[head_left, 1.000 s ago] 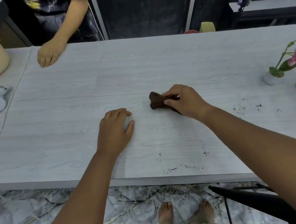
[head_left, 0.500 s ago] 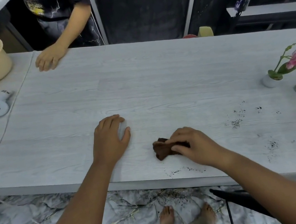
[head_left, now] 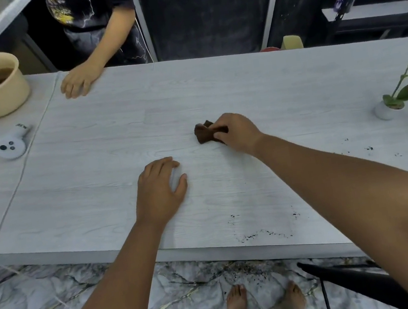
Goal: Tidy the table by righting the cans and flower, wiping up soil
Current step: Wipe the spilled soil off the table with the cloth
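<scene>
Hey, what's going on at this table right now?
A person is wiping the table with a brown cloth pinched in the right hand, near the middle. The left hand rests flat on the tabletop. Soil specks lie by the near edge, with more to the right, close to the flower, which stands upright in its small white pot. Another person's hand rests on the far edge.
</scene>
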